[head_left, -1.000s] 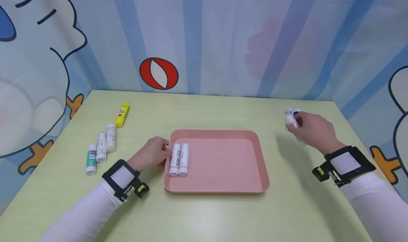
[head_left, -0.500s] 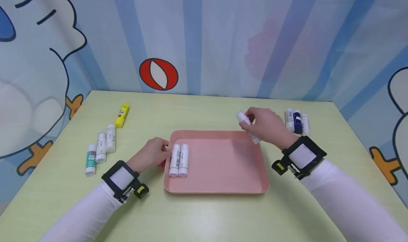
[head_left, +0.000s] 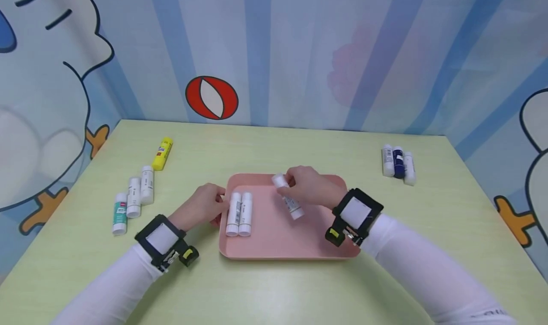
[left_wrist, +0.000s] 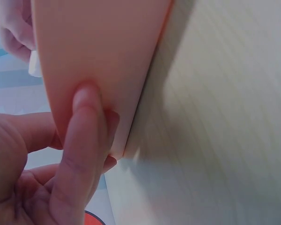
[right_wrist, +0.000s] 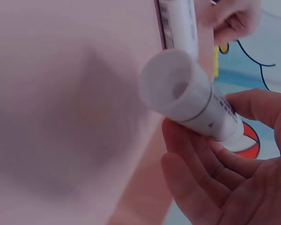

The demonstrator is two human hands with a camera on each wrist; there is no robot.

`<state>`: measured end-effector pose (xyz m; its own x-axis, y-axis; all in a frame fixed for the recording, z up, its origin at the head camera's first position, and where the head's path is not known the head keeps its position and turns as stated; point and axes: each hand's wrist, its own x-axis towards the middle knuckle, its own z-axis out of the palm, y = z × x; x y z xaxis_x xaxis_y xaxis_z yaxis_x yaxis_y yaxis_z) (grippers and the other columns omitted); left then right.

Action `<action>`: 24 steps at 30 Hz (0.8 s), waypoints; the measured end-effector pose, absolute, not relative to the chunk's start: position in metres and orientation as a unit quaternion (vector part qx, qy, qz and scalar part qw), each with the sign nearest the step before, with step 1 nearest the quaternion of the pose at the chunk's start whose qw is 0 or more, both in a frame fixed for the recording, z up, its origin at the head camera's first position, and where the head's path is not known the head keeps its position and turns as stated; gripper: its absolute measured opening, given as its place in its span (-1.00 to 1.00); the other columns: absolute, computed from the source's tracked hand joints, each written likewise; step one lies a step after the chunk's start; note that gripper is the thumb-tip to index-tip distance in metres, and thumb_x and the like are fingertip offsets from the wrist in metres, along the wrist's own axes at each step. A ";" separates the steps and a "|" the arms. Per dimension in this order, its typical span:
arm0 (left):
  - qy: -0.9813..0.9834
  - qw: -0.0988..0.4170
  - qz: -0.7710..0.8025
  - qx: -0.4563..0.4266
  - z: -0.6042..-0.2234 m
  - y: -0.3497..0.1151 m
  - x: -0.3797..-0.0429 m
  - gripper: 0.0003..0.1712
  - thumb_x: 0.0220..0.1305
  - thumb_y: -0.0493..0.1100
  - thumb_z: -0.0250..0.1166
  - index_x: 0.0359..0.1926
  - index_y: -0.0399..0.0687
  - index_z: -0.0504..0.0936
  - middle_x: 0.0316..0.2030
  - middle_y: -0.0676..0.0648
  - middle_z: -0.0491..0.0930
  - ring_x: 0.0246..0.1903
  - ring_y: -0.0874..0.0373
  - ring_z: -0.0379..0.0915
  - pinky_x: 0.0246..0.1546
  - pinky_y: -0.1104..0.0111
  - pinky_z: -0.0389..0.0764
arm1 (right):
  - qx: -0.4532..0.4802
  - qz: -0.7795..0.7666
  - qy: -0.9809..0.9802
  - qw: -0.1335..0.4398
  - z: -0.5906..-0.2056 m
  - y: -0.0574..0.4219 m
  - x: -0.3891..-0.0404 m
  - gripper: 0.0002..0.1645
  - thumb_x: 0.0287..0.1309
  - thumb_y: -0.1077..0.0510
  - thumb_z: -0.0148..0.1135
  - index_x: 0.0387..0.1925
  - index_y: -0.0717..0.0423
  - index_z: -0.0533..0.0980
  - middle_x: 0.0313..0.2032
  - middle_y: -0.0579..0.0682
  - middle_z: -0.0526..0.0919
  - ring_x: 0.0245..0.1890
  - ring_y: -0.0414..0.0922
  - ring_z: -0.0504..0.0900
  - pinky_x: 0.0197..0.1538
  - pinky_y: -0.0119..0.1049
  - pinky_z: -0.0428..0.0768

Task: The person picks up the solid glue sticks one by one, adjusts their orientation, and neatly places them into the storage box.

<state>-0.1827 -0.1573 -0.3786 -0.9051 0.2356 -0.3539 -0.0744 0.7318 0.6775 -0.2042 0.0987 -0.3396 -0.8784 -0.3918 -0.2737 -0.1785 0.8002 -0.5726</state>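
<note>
A pink tray (head_left: 317,234) lies on the table, two white glue sticks (head_left: 246,214) side by side at its left end. My left hand (head_left: 203,205) grips the tray's left rim; in the left wrist view, fingers (left_wrist: 86,122) press the outer wall. Over the middle of the tray, my right hand (head_left: 310,186) pinches another white glue stick (head_left: 293,206) between thumb and fingers, tilted. The right wrist view looks at the hollow end of that glue stick (right_wrist: 196,96).
Left of the tray lie a teal-labelled glue stick (head_left: 120,214), two white glue sticks (head_left: 147,186) and a yellow one (head_left: 162,153). At the back right are a navy glue stick (head_left: 398,163) and a white one on each side of it. A printed curtain (head_left: 291,54) stands behind.
My right hand has carried a white glue stick from the back-right group leftward, over the tray. My left hand has stayed on the tray's rim.
</note>
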 end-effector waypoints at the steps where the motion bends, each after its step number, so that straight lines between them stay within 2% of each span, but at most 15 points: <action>1: 0.906 0.213 0.364 0.046 -0.378 -0.158 -0.183 -0.78 0.36 -0.31 0.15 -0.04 -0.31 0.59 -0.46 -0.12 0.57 -0.59 0.10 0.55 -0.54 0.36 0.58 | -0.154 -0.277 0.926 0.203 -0.343 0.095 -0.203 -0.69 0.27 0.01 0.23 -0.18 0.19 0.50 -0.42 0.01 0.54 -0.46 -0.15 0.50 -0.43 -0.37 0.45; 6: 0.907 0.212 0.361 0.048 -0.378 -0.157 -0.183 -0.78 0.36 -0.30 0.16 -0.03 -0.32 0.59 -0.47 -0.12 0.56 -0.59 0.10 0.54 -0.54 0.37 0.56 | -0.149 -0.287 0.915 0.241 -0.356 0.080 -0.200 -0.69 0.27 -0.01 0.22 -0.35 0.17 0.45 -0.60 -0.04 0.43 -0.62 -0.16 0.44 -0.55 -0.38 0.36; 12: 0.907 0.214 0.360 0.045 -0.379 -0.156 -0.182 -0.75 0.37 -0.30 0.16 0.00 -0.33 0.57 -0.47 -0.12 0.56 -0.58 0.10 0.54 -0.54 0.38 0.55 | -0.149 -0.258 0.923 0.242 -0.366 0.065 -0.204 -0.62 0.27 -0.03 0.21 -0.51 0.15 0.43 -0.67 -0.07 0.33 -0.65 -0.16 0.39 -0.53 -0.37 0.30; 19: 0.909 0.214 0.356 0.042 -0.378 -0.156 -0.182 -0.77 0.37 -0.30 0.15 -0.02 -0.33 0.57 -0.46 -0.13 0.56 -0.58 0.11 0.54 -0.54 0.37 0.56 | -0.171 -0.231 0.925 0.250 -0.372 0.053 -0.207 -0.52 0.26 -0.01 0.22 -0.70 0.06 0.33 -0.74 -0.10 0.34 -0.71 -0.21 0.38 -0.59 -0.40 0.32; 24: 0.908 0.216 0.357 0.040 -0.377 -0.156 -0.181 -0.77 0.37 -0.29 0.15 -0.03 -0.32 0.57 -0.46 -0.12 0.56 -0.59 0.11 0.54 -0.54 0.37 0.56 | -0.156 -0.229 0.929 0.247 -0.375 0.046 -0.205 -0.53 0.24 0.00 0.25 -0.70 0.07 0.35 -0.75 -0.09 0.37 -0.73 -0.19 0.42 -0.63 -0.40 0.33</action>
